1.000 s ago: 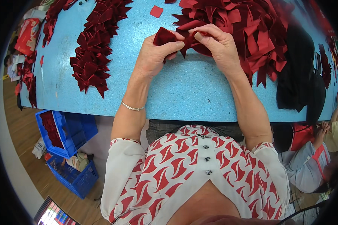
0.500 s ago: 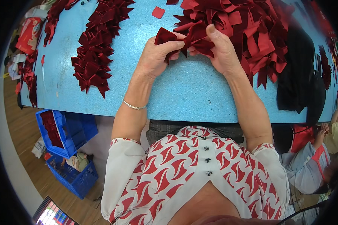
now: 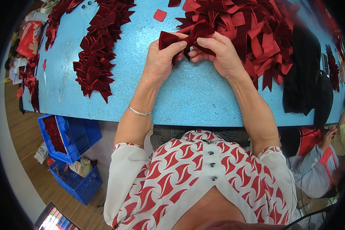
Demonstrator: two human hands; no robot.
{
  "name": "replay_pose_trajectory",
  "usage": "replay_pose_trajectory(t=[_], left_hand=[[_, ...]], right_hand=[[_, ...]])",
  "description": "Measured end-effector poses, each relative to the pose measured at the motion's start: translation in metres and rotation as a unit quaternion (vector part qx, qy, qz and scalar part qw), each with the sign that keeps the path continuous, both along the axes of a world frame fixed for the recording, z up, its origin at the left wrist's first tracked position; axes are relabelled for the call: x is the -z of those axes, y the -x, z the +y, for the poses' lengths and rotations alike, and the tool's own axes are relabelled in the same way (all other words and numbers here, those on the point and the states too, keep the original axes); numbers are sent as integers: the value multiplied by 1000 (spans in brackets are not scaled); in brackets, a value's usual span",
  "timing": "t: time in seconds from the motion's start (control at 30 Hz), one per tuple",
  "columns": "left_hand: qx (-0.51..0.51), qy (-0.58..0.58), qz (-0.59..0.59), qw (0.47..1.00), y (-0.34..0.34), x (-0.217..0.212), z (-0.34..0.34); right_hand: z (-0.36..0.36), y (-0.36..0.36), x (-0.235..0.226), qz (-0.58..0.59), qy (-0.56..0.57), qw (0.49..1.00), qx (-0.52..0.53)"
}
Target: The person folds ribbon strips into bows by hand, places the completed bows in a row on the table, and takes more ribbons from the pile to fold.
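Note:
A dark red velvet bow is held between my two hands above the blue tabletop. My left hand pinches its left loop near the middle, thumb on top. My right hand grips the right loop, with the thumb pressed over it and the fingers curled beneath. Part of the bow is hidden behind the fingers. Just beyond my right hand lies a heap of red and dark red ribbon pieces. To the left, a long row of dark red bows overlaps on the table.
Black cloth lies at the table's right side. A small red square rests near the far edge. Blue plastic crates stand on the floor at the left, one holding dark red material. Another person's sleeve shows at the right.
My right thumb has come down from its raised position onto the bow's right loop. The right loop now stands higher. My left hand keeps its hold.

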State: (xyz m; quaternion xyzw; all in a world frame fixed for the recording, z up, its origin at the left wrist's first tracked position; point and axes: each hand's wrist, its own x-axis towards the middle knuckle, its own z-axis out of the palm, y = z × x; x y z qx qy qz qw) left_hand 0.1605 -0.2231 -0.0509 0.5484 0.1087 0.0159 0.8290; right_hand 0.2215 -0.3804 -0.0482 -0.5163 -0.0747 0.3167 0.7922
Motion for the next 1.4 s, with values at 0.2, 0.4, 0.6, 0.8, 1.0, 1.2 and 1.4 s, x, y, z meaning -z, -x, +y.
replay_pose_trajectory(t=[0.2,0.4,0.6,0.8,1.0,1.2,1.4], left_hand=[[-42,-142,-57,987,3,4,-14],[-15,-5,-30,999,2,8,-9],[-35,-56,-44,997,-4,-3,-22],[-95,-312,-128,937,10,3,-16],[-62,-329,-194,922,3,10,-33],[-68,-329,-162,928,5,7,-29],[-16,-110,-11,994,4,1,-15]], right_hand=[[-2,0,3,-3,28,999,-29],[5,0,13,-52,9,998,-31],[-1,0,1,26,-15,1000,-9],[11,3,10,89,-29,996,-2],[-3,-1,18,80,-80,992,64],[4,2,10,48,-60,996,49],[6,9,14,-49,-4,998,51]])
